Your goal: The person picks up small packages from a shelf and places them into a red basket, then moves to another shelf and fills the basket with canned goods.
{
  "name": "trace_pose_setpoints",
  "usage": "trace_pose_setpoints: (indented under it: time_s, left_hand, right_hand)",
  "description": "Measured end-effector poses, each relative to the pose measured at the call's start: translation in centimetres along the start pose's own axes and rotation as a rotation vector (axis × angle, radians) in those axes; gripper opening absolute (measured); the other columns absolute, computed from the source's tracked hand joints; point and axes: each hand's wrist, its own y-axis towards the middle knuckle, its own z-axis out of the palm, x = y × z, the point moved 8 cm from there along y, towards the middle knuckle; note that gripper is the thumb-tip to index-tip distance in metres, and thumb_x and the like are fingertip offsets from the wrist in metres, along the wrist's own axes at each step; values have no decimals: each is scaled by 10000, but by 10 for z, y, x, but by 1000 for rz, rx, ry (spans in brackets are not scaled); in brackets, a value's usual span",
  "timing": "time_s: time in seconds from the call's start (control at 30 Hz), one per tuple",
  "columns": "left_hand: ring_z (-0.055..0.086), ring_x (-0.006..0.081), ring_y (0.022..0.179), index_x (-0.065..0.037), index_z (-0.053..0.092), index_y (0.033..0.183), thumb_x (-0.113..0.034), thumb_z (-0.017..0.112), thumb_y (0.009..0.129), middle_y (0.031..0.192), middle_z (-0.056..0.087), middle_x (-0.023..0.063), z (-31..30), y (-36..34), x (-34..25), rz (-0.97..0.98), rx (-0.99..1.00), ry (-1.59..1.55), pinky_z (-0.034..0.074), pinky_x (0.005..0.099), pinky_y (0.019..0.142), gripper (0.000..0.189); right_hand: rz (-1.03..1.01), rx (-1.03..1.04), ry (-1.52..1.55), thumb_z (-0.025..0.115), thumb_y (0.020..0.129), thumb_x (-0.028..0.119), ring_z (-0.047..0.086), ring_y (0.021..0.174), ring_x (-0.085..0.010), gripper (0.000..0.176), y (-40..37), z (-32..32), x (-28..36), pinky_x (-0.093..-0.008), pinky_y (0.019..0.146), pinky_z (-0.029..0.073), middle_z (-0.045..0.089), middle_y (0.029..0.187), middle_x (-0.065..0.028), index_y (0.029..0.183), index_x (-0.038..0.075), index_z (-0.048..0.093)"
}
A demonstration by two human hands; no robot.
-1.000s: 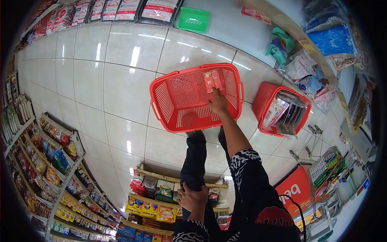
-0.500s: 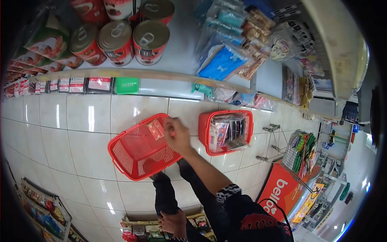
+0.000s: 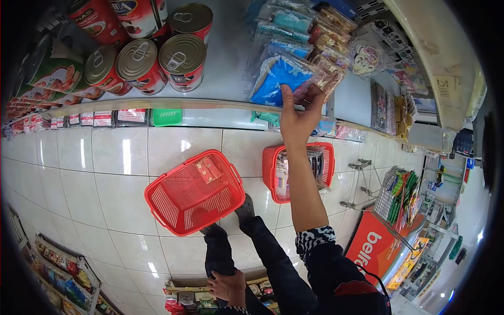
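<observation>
My right hand (image 3: 302,118) is at the shelf edge, thumb and fingers apart. Its thumb lies against a blue plastic-wrapped packet (image 3: 278,81); the fingers curl over shiny copper-coloured packets (image 3: 329,73) beside it. On my trouser leg, below the knee area, my left hand (image 3: 228,286) rests with nothing visible in it. An open red basket (image 3: 181,191) stands tilted in view on the floor by my feet, with a red-and-gold packet (image 3: 208,169) inside. My forearm partly covers a second red basket (image 3: 270,170), which holds several flat wrapped packs.
Red-labelled cans (image 3: 182,60) stand left on the shelf (image 3: 228,63). A green tray (image 3: 167,117) sits on the low shelf beneath. At the right are a wire rack (image 3: 386,194) and a red display board (image 3: 367,244). Stocked shelves (image 3: 63,268) line the lower left.
My right hand has left the nearer basket and moved up and right to the packets on the shelf. The red-and-gold packet lies in the basket. My left hand stays on my leg.
</observation>
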Motion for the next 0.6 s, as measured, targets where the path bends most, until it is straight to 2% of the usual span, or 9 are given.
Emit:
trace_pose_setpoints:
  time_s: [0.07,0.3,0.37,0.47,0.5,0.57,0.6]
  left_hand:
    - [575,320,1299,-115,631,1446,-535,790,719,1305,607,136,3,2,2,-5,-6,15,427,440,1098,855]
    - [570,322,1291,-125,622,1458,-541,785,727,1308,606,133,-5,0,1,-3,2,9,419,438,1105,856]
    - [569,322,1292,-126,619,1462,-540,783,730,1313,606,134,-5,-1,2,-4,26,-1,415,439,1109,856]
    - [568,324,1292,-125,617,1460,-541,779,735,1326,605,133,-1,-1,5,-11,-4,-15,408,444,1116,851]
    - [567,330,1294,-122,615,1458,-534,776,734,1338,606,137,-2,-1,5,-9,12,-25,403,452,1122,848]
    - [566,336,1295,-119,614,1456,-527,773,734,1349,606,141,0,3,10,-36,31,-35,399,460,1128,845]
    - [564,343,1298,-116,613,1454,-519,770,729,1360,607,145,5,5,11,-26,22,-44,397,468,1131,844]
  right_hand:
    - [36,-13,69,907,903,181,561,849,-152,456,-2,-2,-10,-292,787,502,624,997,-71,1173,-20,599]
    - [169,30,102,832,963,97,578,858,-127,288,3,-7,-20,-253,781,486,629,997,-61,1100,17,592]
    - [199,19,342,758,1015,50,618,907,-102,158,3,-7,-25,-243,829,494,683,1032,-43,1090,37,620]
    - [84,-57,390,719,1040,40,615,908,-103,108,5,-21,-32,-257,843,502,674,1013,-23,1080,56,621]
    - [121,-97,398,695,1064,78,617,942,-107,85,1,-30,-33,-281,868,516,663,1013,-8,1089,70,614]
    - [248,-119,481,629,1112,126,583,1038,-100,102,-14,-46,-37,-272,934,474,648,1118,-18,1186,76,578]
    - [266,-105,487,629,1112,126,583,1038,-100,102,-26,-47,-23,-272,934,474,648,1118,-18,1186,76,578]
